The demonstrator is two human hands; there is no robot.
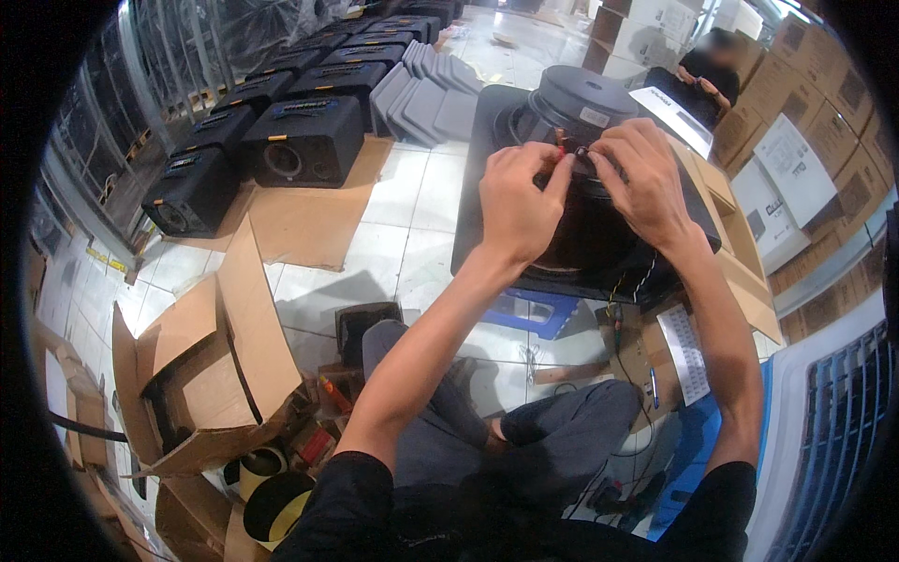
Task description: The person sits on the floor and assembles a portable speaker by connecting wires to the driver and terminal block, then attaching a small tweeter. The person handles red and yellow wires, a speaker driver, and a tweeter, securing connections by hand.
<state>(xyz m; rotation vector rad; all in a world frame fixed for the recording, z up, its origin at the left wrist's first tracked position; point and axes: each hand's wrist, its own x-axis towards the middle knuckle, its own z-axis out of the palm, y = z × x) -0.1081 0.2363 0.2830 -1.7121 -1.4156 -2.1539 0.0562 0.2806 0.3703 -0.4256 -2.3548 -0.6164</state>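
A round black speaker driver (573, 89) with a pale label rests magnet side up on a black speaker cabinet (476, 201) in front of me. At the driver's near edge, my left hand (526, 199) pinches a small red part (562, 151), perhaps a terminal or wire end. Close beside it, my right hand (646, 173) has thumb and forefinger closed at a small dark piece too tiny to name. Below my hands is the cabinet's dark opening, and thin yellow and white wires (615, 298) hang at its near right side.
Finished-looking black speakers (304, 140) stand in rows at far left, beside stacked grey panels (426, 98). An opened cardboard box (201, 375) is near left. A blue plastic stool (524, 314) shows under the cabinet. Another person (707, 80) sits far right by stacked cartons (824, 89).
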